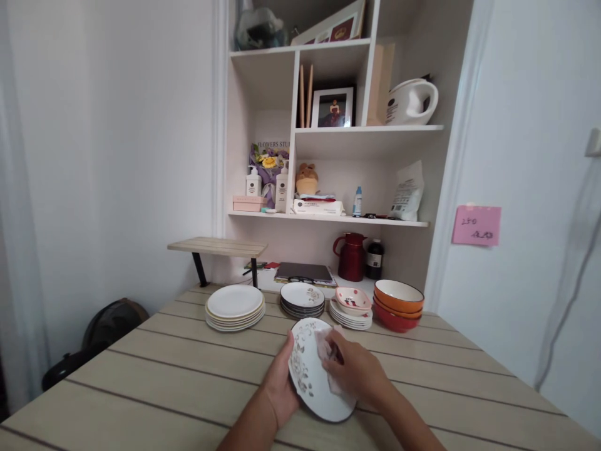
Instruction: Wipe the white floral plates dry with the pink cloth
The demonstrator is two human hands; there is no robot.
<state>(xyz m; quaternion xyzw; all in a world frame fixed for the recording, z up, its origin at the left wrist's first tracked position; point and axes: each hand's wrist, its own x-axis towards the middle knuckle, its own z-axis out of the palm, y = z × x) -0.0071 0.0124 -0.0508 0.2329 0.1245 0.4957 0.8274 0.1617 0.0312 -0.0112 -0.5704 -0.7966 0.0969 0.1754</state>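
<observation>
Tilted above the front of the table is a white plate [307, 360] with a dark rim and a grey-brown flower pattern. My left hand [280, 382] grips it by its left edge. Pinched in the fingers of my right hand [354, 369] is a pale pinkish cloth [325, 343], pressed against the right part of the plate's face. The fingertips of that hand are partly hidden by the cloth and knuckles. Just beyond stands a stack of similar dark-rimmed flowered plates [300, 294].
Behind the plate, a stack of white plates [235, 302] stands left, small dishes with a pink bowl [353, 299] right, then stacked orange and red bowls [398, 304]. A red jug [351, 258] and dark bottle [374, 260] stand at the back. A small raised shelf [216, 246] overhangs the left.
</observation>
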